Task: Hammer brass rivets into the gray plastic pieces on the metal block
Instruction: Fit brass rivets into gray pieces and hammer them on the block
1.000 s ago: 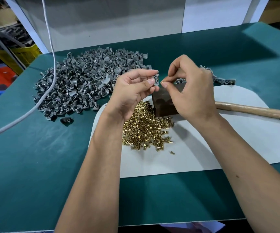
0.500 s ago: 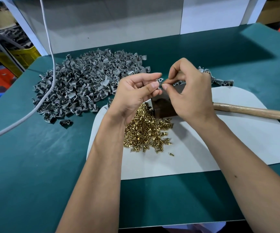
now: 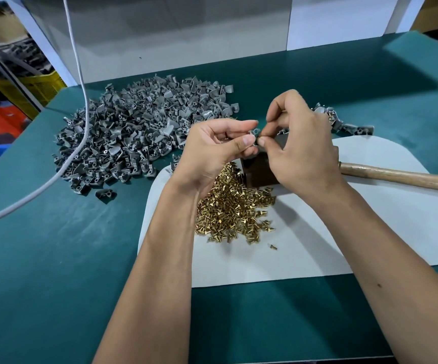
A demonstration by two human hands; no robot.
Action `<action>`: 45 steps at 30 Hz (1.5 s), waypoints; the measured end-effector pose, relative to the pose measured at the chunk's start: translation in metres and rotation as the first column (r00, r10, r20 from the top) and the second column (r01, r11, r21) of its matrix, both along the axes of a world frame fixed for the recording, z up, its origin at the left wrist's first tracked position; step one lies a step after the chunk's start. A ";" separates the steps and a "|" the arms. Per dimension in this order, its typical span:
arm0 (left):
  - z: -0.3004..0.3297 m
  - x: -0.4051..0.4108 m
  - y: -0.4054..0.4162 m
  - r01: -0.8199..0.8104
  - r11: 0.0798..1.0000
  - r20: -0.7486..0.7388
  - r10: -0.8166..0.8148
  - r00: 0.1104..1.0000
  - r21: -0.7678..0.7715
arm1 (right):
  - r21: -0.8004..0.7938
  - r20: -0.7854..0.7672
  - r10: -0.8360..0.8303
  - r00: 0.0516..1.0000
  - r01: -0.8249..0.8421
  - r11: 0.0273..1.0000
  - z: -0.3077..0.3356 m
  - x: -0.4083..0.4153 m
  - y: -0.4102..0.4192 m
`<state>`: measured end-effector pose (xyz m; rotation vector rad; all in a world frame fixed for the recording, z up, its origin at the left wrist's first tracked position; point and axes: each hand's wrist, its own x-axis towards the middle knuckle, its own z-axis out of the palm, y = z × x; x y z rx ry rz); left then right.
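Pinching one gray piece (image 3: 255, 132), both hands' fingers (image 3: 246, 140) meet.

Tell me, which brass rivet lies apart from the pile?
The single brass rivet on the white sheet, just off the pile on its near right edge; the others are heaped together.

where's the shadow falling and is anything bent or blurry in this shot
Head view: a broad dark shadow lies across the far right of the green table; the arms cast soft shadows on the white sheet; wide-angle bending curves the table edges; the gray plastic piece pinched between both hands is too small to resolve; the brass rivets look sharp.
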<state>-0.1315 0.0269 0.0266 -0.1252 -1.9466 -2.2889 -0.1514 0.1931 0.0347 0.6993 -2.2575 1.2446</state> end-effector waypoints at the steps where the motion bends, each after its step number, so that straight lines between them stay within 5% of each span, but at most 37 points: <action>1: 0.000 0.000 0.000 0.006 1.000 0.001 -0.006 1.000 -0.004 | 0.000 0.000 -0.007 1.000 0.007 1.000 -0.001 0.001 0.000; 20: -0.001 -0.005 0.002 0.059 0.972 0.052 -0.072 0.996 0.228 | 0.015 -0.181 -0.022 0.983 0.025 1.000 -0.002 -0.002 0.006; 27: 0.000 -0.005 0.002 0.027 0.984 0.071 -0.040 0.997 0.177 | 0.059 -0.268 -0.020 0.963 0.037 0.998 -0.003 -0.003 0.004; 37: 0.000 -0.007 0.024 -0.206 0.974 -0.178 0.187 0.966 -0.091 | -0.049 -0.073 -0.117 0.990 0.113 0.992 -0.004 -0.008 0.007; 45: -0.005 -0.009 0.029 -0.251 0.960 -0.165 0.230 0.959 -0.122 | -0.086 0.008 -0.096 0.995 0.096 0.992 -0.003 -0.008 0.005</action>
